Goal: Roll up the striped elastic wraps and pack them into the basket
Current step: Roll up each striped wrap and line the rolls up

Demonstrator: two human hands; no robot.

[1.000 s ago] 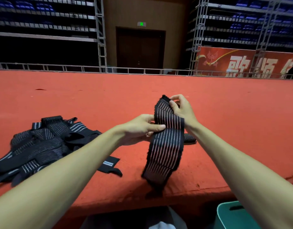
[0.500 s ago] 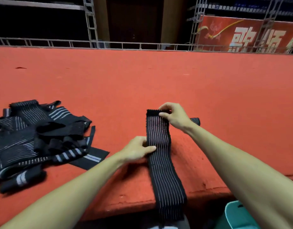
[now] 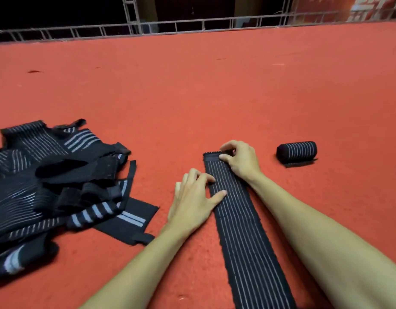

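The striped wrap [image 3: 241,219] I was working on lay flat on the red carpeted worktop [image 3: 192,97]. It was a long black band with thin pale lines along its length, stretched out straight from the bottom edge of view, between my forearms, away from me. Its far end sat under my right hand [image 3: 241,161], whose fingers were curled down and pinching that end against the carpet, with the first fold of the band just showing beneath the fingertips [image 3: 223,156]. My left hand [image 3: 192,201] lay flat beside the band on its left. Its fingers were fairly straight and spread, the thumb and the tips of the fingers pressed onto the wrap's left edge, and the palm rested on the carpet. It gripped nothing.

Just to the right of my right hand, apart from it, one rolled wrap [image 3: 297,151] lay on its side, a tight black cylinder with pale stripes running round it and a short dark tail underneath.

Well to the left was a loose pile of wraps [image 3: 47,175]: black bands with grey and white stripes, tangled and overlapping, one flat end with two pale bars reaching out towards my left forearm.

Beyond the far edge of the carpet ran a low metal railing [image 3: 170,27]. Behind it was darkness, and a red banner [image 3: 371,7] showed at the upper right.
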